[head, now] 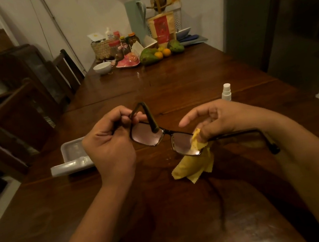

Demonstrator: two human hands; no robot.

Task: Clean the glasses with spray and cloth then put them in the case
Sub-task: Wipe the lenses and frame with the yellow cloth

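Observation:
Dark-framed glasses (148, 135) hang over the wooden table (169, 82), lenses toward me. My left hand (109, 142) grips the left corner of the frame, where one temple is folded up. My right hand (214, 121) pinches a yellow cloth (195, 165) against the right lens; the rest of the cloth dangles below. The other temple sticks out to the right under my right wrist. A small white spray bottle (226, 92) stands just beyond my right hand. An open grey glasses case (73, 156) lies on the table left of my left hand.
The far end of the table holds a white bowl (102, 68), jars, a woven basket, mangoes and oranges (158, 54), a pale green jug and a paper pouch. Wooden chairs (65, 70) line the left side. A dark refrigerator (284, 21) stands at the right.

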